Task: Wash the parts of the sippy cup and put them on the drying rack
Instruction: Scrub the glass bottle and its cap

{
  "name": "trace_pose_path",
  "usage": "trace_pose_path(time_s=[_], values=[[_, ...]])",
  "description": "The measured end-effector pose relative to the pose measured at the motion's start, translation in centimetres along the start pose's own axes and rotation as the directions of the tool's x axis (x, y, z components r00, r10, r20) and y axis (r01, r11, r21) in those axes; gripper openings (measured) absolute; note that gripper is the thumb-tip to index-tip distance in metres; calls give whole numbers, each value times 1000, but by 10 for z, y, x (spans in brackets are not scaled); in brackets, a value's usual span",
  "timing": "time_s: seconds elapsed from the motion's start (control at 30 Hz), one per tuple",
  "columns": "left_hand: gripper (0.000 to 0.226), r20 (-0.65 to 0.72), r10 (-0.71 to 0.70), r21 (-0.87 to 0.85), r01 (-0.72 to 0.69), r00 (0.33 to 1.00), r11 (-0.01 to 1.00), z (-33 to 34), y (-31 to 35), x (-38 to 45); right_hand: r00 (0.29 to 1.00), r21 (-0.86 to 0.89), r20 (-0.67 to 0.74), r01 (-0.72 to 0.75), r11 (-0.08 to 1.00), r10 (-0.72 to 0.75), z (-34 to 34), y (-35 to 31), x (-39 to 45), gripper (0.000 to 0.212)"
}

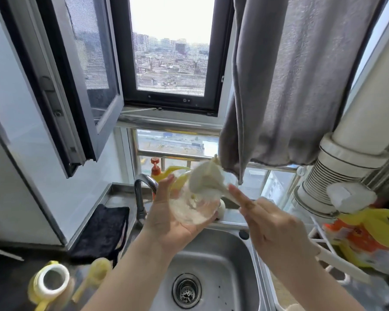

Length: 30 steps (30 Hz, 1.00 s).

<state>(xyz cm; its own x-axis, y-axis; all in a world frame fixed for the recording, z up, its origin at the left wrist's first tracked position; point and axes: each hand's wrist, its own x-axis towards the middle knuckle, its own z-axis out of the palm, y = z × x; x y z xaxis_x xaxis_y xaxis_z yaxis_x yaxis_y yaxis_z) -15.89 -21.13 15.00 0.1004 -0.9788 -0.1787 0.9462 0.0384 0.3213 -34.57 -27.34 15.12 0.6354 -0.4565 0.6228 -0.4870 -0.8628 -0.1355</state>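
Note:
My left hand (166,218) grips the clear sippy cup body (193,205) above the steel sink (213,261), the cup lying on its side. My right hand (272,225) holds the white handle of a sponge bottle brush (206,178), index finger stretched along it; the pale sponge head sits at the cup's far end, blurred. On the dark counter at the lower left lie the yellow and white cup lid with handles (50,281) and a yellow brush-like part (94,274). A white wire drying rack (337,263) stands to the right of the sink.
The chrome faucet (143,194) rises behind the sink, with a yellow detergent bottle (157,171) at the sill. A black cloth (101,230) lies left of the faucet. A grey towel (279,86) hangs overhead. Yellow and orange packaging (364,234) fills the rack; a ribbed white duct (337,176) runs alongside.

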Motion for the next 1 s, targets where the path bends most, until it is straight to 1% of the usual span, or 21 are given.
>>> trace_pose_path(time_s=[0.03, 0.07, 0.17, 0.23, 0.3, 0.37, 0.4, 0.43, 0.5, 0.53, 0.6, 0.67, 0.73, 0.77, 0.83, 0.9, 0.97, 1.0], values=[[62, -12, -17, -12, 17, 1000, 1000, 2, -2, 0, 999, 13, -2, 41, 999, -41, 4, -6, 3, 50], [60, -2, -22, -20, 22, 1000, 1000, 3, -1, 1, 996, 24, 19, 85, 996, -86, 9, -11, 2, 53], [45, 60, -18, 96, 12, 998, 995, 2, 10, 1, 984, 22, 106, 145, 989, -146, 7, -5, -12, 63], [44, 82, 21, 129, -32, 996, 991, -1, 17, 5, 986, -24, 112, 127, 992, -124, -2, 8, -12, 65], [44, 74, 63, 111, -72, 995, 991, 0, 16, 4, 994, -61, 68, 87, 994, -83, -8, 13, -2, 55], [39, 75, 49, 131, -59, 996, 990, 5, 12, 4, 999, -13, 17, 37, 999, -37, -5, 9, 14, 45], [40, 67, 43, 127, -52, 997, 991, 5, 11, 4, 999, 29, 5, 46, 999, -46, -1, 5, 18, 43], [45, 59, 43, 128, -51, 997, 991, 4, 10, 4, 997, 53, 10, 80, 995, -80, 3, 1, 19, 44], [35, 89, 63, 133, -75, 994, 988, 4, 13, 2, 985, 50, 80, 152, 987, -155, 9, -1, 10, 54], [38, 90, 66, 149, -79, 994, 986, 4, 16, 2, 980, 37, 108, 166, 985, -169, 9, 2, 4, 61], [44, 87, 42, 126, -52, 995, 991, 1, 23, 4, 983, -16, 112, 145, 989, -143, 5, 14, 0, 64], [43, 57, 2, 81, -7, 998, 997, -3, 24, 6, 992, -67, 83, 105, 992, -99, 2, 21, 8, 58], [46, 36, -43, 94, 39, 998, 995, -4, 17, 7, 995, -25, 56, 82, 996, -81, 6, 16, 18, 54], [50, 36, -53, 99, 49, 998, 994, -4, 13, 6, 993, 9, 48, 103, 995, -104, 9, 10, 21, 54], [58, 50, -65, 68, 62, 997, 996, -8, 8, 6, 982, 55, 91, 163, 985, -167, 17, 1, 15, 61], [62, 66, -71, 71, 66, 995, 995, -11, 9, 5, 970, 53, 162, 174, 983, -180, 18, 5, -2, 76], [54, 111, -78, 78, 70, 991, 994, -12, 13, 6, 973, 12, 176, 148, 989, -148, 12, 18, -15, 87], [48, 116, -69, 58, 63, 991, 996, -12, 13, 6, 978, -4, 164, 132, 991, -129, 8, 24, -16, 85]])
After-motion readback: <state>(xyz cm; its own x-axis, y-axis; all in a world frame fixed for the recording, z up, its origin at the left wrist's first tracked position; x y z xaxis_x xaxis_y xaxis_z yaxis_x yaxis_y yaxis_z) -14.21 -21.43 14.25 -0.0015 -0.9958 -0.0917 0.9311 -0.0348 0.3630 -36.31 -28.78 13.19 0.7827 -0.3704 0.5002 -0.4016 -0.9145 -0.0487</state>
